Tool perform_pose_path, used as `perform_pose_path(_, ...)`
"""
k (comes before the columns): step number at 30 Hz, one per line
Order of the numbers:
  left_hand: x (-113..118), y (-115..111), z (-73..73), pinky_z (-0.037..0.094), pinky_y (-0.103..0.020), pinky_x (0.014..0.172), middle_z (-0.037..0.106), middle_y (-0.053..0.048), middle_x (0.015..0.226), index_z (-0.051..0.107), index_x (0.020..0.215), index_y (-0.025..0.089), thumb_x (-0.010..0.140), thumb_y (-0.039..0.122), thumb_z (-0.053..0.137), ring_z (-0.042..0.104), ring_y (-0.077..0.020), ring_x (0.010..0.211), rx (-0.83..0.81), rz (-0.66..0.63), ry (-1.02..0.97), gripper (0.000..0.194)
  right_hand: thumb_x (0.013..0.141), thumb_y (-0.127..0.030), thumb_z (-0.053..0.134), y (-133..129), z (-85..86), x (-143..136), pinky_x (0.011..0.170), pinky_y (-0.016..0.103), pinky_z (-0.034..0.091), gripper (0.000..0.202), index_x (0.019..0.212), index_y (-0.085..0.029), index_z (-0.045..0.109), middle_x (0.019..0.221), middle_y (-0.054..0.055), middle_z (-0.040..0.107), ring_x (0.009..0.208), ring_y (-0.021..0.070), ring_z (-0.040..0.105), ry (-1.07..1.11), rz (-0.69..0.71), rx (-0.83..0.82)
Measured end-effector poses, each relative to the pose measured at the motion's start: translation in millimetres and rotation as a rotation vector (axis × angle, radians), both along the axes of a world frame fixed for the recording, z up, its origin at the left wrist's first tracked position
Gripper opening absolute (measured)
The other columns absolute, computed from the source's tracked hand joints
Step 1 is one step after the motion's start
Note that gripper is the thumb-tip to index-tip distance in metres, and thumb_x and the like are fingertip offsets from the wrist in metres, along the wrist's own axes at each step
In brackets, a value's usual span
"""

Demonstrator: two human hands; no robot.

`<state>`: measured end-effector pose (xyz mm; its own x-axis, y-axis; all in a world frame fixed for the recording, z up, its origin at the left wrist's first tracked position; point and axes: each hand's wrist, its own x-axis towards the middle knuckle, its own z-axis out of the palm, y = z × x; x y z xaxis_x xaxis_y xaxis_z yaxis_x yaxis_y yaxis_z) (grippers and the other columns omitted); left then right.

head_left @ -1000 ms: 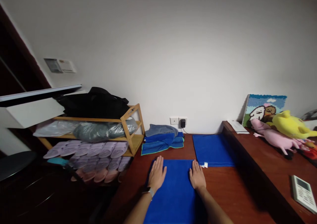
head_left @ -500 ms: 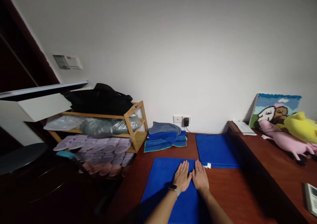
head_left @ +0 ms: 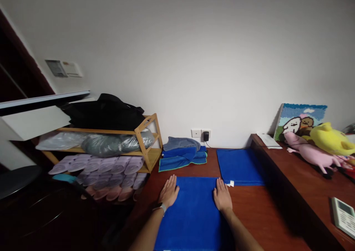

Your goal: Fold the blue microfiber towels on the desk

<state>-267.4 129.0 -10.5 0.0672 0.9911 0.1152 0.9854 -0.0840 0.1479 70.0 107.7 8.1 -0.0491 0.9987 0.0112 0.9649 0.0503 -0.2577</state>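
Note:
A blue towel [head_left: 195, 214] lies spread flat on the brown wooden table [head_left: 255, 214] in front of me. My left hand [head_left: 168, 192] rests on its far left edge, fingers stretched out, a watch on the wrist. On the far right edge my right hand [head_left: 222, 195] lies flat, fingers extended. Just beyond it is a second blue towel [head_left: 240, 166], folded flat, with a white tag at its near left corner. Behind the spread towel sits a loose pile of blue and grey towels [head_left: 183, 155].
A wooden rack [head_left: 152, 158] at left holds a black bag [head_left: 107, 112], plastic-wrapped bundles and several slippers [head_left: 111, 164]. On the raised ledge at right are plush toys [head_left: 310, 153], a tufted picture [head_left: 301, 119] and a calculator-like device [head_left: 345, 216]. A plugged adapter [head_left: 206, 135] trails a cord.
My left hand has slid left from the towel's middle to its left edge, away from my right hand. The right hand stays at the right edge. The view has shifted slightly.

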Motion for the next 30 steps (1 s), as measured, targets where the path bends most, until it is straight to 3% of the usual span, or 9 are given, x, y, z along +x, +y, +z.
perform_pose_path(3,-17.7,1.1,3.7,0.024,-0.045,0.127,0.032,-0.011,0.166,0.03,0.16,0.013,0.1,0.034,0.029,0.028,-0.0229,0.155,0.0,0.028,-0.011,0.064,0.102,-0.036,0.018,0.3,-2.0,0.2,0.129,0.036,0.008,0.066,0.16,-0.005,0.025,0.168,0.007,0.023,0.157,0.0196,0.016,0.001,-0.002,0.001)
perform_pose_path(6,-30.4,-11.5,2.3,0.027,-0.046,0.126,0.032,-0.013,0.166,0.028,0.161,0.012,0.102,0.033,0.024,0.029,-0.0234,0.154,0.003,0.076,-0.043,0.063,0.102,-0.036,0.018,0.9,-4.4,0.9,0.129,0.036,0.009,0.066,0.16,-0.005,0.026,0.168,0.008,0.023,0.157,0.0196,0.016,0.008,0.005,0.018)
perform_pose_path(12,-51.1,-81.9,-25.1,0.031,-0.043,0.126,0.033,-0.004,0.167,0.022,0.163,0.022,0.106,0.042,0.021,0.032,-0.02,0.153,0.094,0.012,-0.135,0.06,0.102,-0.036,0.018,1.8,-6.3,1.8,0.129,0.037,0.01,0.066,0.16,-0.004,0.026,0.168,0.01,0.025,0.157,0.0211,0.018,0.002,0.016,0.023)
perform_pose_path(15,-52.6,-104.1,-28.5,0.029,-0.043,0.127,0.033,0.0,0.167,0.018,0.163,0.027,0.107,0.043,0.024,0.032,-0.0178,0.153,0.096,-0.06,-0.132,0.058,0.102,-0.036,0.018,1.8,-6.8,1.6,0.128,0.035,0.011,0.067,0.159,-0.004,0.028,0.168,0.01,0.025,0.157,0.0211,0.018,0.002,0.009,0.026)
perform_pose_path(23,-38.2,-103.0,-1.0,0.026,-0.042,0.128,0.038,-0.002,0.165,0.03,0.16,0.026,0.105,0.045,0.03,0.035,-0.0177,0.152,0.059,-0.054,-0.158,0.058,0.103,-0.039,0.013,3.9,3.7,0.5,0.128,0.038,0.012,0.068,0.161,-0.003,0.021,0.17,0.01,0.017,0.158,0.0227,0.014,-0.05,0.011,-0.083)
perform_pose_path(30,-37.2,-101.7,-2.4,0.027,-0.041,0.127,0.041,-0.003,0.163,0.037,0.158,0.023,0.103,0.043,0.032,0.037,-0.0186,0.151,0.073,-0.044,-0.162,0.059,0.104,-0.043,0.01,-16.3,8.7,11.7,0.128,0.036,0.009,0.068,0.163,-0.009,0.016,0.171,0.004,0.012,0.158,0.0194,0.009,-0.028,0.037,-0.073)
